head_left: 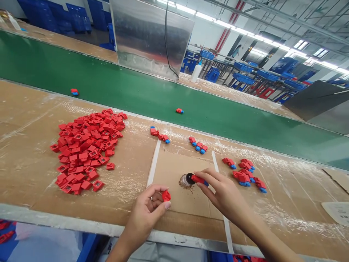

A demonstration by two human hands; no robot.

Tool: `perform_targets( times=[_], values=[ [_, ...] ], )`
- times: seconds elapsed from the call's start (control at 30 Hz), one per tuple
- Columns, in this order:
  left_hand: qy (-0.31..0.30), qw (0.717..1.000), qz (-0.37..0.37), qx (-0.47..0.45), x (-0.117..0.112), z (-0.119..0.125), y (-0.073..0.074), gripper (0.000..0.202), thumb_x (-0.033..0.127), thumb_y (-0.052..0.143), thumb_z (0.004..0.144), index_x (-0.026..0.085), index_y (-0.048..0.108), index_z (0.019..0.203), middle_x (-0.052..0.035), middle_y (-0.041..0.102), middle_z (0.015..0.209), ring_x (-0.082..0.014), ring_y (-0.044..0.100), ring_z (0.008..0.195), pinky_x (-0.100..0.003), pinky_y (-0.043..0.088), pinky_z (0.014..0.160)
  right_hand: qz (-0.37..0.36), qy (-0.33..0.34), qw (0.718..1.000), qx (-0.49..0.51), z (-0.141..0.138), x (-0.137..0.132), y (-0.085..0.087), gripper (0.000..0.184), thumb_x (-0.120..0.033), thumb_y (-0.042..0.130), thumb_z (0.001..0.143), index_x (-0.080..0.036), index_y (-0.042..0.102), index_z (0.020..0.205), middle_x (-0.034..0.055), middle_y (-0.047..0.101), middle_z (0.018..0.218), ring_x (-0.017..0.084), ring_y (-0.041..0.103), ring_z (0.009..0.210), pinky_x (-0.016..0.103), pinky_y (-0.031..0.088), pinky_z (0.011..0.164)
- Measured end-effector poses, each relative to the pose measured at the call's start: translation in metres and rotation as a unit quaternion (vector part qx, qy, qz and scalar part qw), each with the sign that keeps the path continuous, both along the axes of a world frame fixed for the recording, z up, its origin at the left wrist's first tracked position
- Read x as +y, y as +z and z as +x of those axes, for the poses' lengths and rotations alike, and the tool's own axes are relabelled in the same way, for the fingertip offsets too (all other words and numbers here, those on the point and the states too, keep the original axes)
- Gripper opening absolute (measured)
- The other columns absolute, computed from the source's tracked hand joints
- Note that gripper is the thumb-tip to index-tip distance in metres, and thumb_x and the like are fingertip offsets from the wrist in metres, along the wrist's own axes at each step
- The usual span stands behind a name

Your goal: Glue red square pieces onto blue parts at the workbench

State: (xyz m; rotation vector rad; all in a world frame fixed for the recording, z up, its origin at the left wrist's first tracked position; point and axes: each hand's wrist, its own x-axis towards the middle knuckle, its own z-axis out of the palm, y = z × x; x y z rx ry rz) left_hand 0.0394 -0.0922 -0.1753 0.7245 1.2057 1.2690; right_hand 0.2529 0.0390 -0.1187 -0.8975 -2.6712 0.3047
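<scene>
Pinched between the thumb and fingers of my left hand (148, 209) is a small red plastic block (166, 195). My right hand (220, 187) grips a red-and-blue plastic piece (198, 178), its red end against the black top of a small round container (189, 178). That container sits on a cardboard sheet (174, 167), with brown specks scattered around its base. To the left lies a big heap of red blocks (84, 149). Several red-and-blue pieces (244, 174) lie right of my right hand, and others (200, 147) rest along the table's far side.
A green conveyor belt (131, 89) runs behind the table, carrying two red-and-blue pieces (179, 110). Beyond it stand a metal panel (149, 36) and a white bottle (196, 72). White tape strips (154, 162) flank the cardboard. Blue bins (88, 247) holding red parts sit below the front edge.
</scene>
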Motion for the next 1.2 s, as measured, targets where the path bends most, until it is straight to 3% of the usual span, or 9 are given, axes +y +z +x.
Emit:
perform_targets(
  times=[0.4, 0.57, 0.7, 1.03, 1.2],
  values=[
    [0.013, 0.999, 0.008, -0.033, 0.001, 0.000, 0.000, 0.030, 0.033, 0.072, 0.080, 0.021, 0.062, 0.106, -0.0012, 0.061, 0.094, -0.0133, 0.057, 0.087, -0.025, 0.046, 0.083, 0.036, 0.001, 0.998, 0.046, -0.003, -0.002, 0.008, 0.020, -0.023, 0.050, 0.097, -0.020, 0.057, 0.116, 0.0079, 0.065, 0.107, 0.019, 0.065, 0.093, 0.031, 0.055, 0.074],
    [0.013, 0.999, 0.004, -0.037, 0.002, 0.000, 0.002, 0.032, 0.032, 0.072, 0.080, 0.020, 0.062, 0.107, -0.0008, 0.061, 0.090, -0.0117, 0.056, 0.082, -0.023, 0.045, 0.078, 0.059, -0.027, 0.993, 0.100, -0.005, -0.007, 0.014, 0.023, -0.021, 0.055, 0.096, -0.022, 0.058, 0.118, 0.0080, 0.064, 0.109, 0.019, 0.063, 0.097, 0.032, 0.055, 0.080],
    [0.016, 0.999, 0.004, -0.043, 0.001, 0.000, 0.003, 0.032, 0.031, 0.073, 0.079, 0.019, 0.063, 0.107, -0.0016, 0.063, 0.090, -0.0120, 0.057, 0.082, -0.023, 0.046, 0.078, 0.035, -0.007, 0.997, 0.072, -0.005, -0.006, 0.012, 0.022, -0.022, 0.052, 0.096, -0.022, 0.058, 0.118, 0.0079, 0.065, 0.108, 0.020, 0.064, 0.096, 0.033, 0.056, 0.077],
    [0.013, 0.998, 0.010, -0.057, -0.001, 0.000, 0.000, 0.033, 0.030, 0.074, 0.078, 0.020, 0.065, 0.109, -0.0015, 0.066, 0.086, -0.0118, 0.058, 0.079, -0.022, 0.047, 0.075, 0.060, -0.048, 0.989, 0.125, -0.004, -0.003, 0.007, 0.023, -0.021, 0.056, 0.095, -0.023, 0.059, 0.117, 0.0072, 0.065, 0.108, 0.019, 0.064, 0.095, 0.034, 0.055, 0.082],
    [0.002, 0.997, 0.012, -0.080, -0.002, 0.000, 0.003, 0.034, 0.031, 0.074, 0.079, 0.021, 0.064, 0.109, -0.0011, 0.066, 0.086, -0.0138, 0.063, 0.084, -0.026, 0.050, 0.083, 0.015, -0.032, 0.995, 0.093, -0.002, -0.004, 0.005, 0.022, -0.023, 0.054, 0.095, -0.023, 0.059, 0.117, 0.0065, 0.065, 0.107, 0.019, 0.063, 0.094, 0.033, 0.055, 0.080]
  ],
)
